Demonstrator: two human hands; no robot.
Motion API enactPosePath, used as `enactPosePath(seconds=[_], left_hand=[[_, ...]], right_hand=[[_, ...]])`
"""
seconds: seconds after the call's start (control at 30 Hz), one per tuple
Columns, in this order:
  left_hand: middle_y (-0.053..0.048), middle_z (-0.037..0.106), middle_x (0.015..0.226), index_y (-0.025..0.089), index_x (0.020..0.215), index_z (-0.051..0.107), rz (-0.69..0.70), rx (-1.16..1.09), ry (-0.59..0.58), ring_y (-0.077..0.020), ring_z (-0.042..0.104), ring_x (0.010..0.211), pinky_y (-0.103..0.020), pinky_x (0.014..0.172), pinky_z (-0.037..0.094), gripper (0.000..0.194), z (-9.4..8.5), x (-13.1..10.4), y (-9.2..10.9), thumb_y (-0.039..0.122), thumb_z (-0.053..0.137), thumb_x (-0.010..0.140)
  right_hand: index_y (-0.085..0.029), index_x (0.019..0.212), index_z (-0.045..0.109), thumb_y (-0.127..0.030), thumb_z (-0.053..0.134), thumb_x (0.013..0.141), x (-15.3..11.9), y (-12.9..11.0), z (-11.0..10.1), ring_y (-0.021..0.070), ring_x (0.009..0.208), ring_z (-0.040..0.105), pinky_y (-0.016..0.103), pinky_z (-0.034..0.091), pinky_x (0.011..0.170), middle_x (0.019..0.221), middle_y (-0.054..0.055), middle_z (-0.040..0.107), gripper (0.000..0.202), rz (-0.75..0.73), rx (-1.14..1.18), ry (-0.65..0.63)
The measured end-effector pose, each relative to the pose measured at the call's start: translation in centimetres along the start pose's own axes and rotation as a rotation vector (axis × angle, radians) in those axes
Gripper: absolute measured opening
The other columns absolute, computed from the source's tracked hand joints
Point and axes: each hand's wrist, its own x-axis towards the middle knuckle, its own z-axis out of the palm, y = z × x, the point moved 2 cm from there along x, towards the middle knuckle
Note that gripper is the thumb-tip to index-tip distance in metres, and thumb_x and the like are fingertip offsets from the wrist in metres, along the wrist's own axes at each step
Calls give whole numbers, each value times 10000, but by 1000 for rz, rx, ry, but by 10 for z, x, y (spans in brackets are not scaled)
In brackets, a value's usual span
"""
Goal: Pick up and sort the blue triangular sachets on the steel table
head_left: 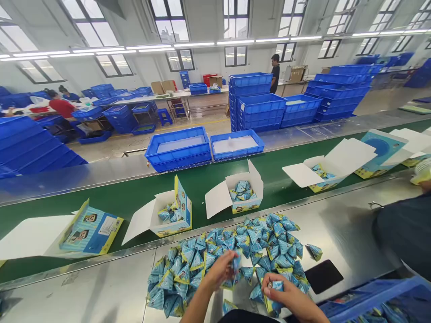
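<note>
A broad heap of small blue and yellow pyramid-shaped packets [188,262] lies on the metal table in front of me. Over the middle of it, my left hand [222,269] is closed around one packet [236,260], slightly blurred. My right hand [284,291] grips another packet [276,285] at the near right side of the heap. Beyond the heap, an open carton [247,207] on the green belt holds several of the same packets. To its left stands a second open carton [171,229], also with packets inside.
A black phone [323,276] and one loose packet [314,252] lie right of the heap. More open cartons [325,183] line the green belt [198,179]. Blue crates [178,150] stand behind it. At right are a person's dark sleeve [404,229] and a blue bin [380,298] of packets.
</note>
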Motion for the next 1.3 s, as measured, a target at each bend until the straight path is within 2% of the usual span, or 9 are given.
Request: enactPosePath(seconds=[0.1,0.17,0.27,0.43,0.6,0.8,0.9,1.03,1.3], left_hand=[[-107,663,1283,237,1294,673,322,-26,21,-187,695,897,-277,739,527,675,22,9,93,718,764,829],[-120,423,1653,320,1506,558,451,-56,1,-235,699,1087,-341,893,571,720,32,10,144,647,744,892],[-110,196,1782,394,1632,383,429,-23,-1,-273,694,1177,-398,980,564,784,37,7,170,609,700,947],[-196,692,1276,204,1486,492,7,-96,-104,-247,752,953,-345,812,574,703,29,-10,74,667,617,973],[-13,715,800,260,1113,662,-295,-378,-283,-210,727,687,-306,670,550,574,28,-41,-43,769,718,852],[4,696,736,240,1091,711,-127,-585,-51,-171,641,560,-249,520,450,360,7,-39,-63,530,798,896],[21,622,630,211,1017,691,-139,-578,47,-150,598,502,-231,508,458,268,-10,-39,-56,454,769,936],[-29,694,712,203,1061,642,-191,-605,246,-186,694,586,-229,522,517,173,-20,-28,-22,371,627,1023],[-176,779,1033,135,1368,548,137,-570,178,-231,783,894,-263,668,629,432,3,58,151,459,465,1095]], right_hand=[[-221,863,683,-802,762,742,-4,2,2,230,921,525,399,422,951,881,6,588,598,-3,7,69],[-220,875,690,-798,754,756,-5,3,5,235,938,536,403,426,966,900,10,604,594,-15,34,81],[-217,892,693,-794,697,817,0,4,13,233,938,542,413,425,976,902,9,606,582,-50,25,95],[-227,957,682,-758,630,879,20,6,30,257,968,582,425,459,977,964,28,652,540,-143,-22,188],[-222,1216,674,-444,633,921,39,6,62,328,1218,645,481,467,1121,1270,101,726,371,-148,-197,155],[-206,1660,311,-302,718,793,55,5,92,364,1663,227,524,216,1354,1791,194,238,963,-52,-469,-58],[-237,1692,227,-300,680,820,57,9,90,326,1701,46,499,174,1366,1836,146,15,985,-22,-510,-13],[-197,1610,379,-372,575,907,47,38,64,304,1627,332,449,281,1333,1760,182,259,751,-4,-468,68],[-217,1423,571,-472,496,947,17,92,26,319,1349,630,433,482,1150,1520,169,575,546,82,-449,205]])
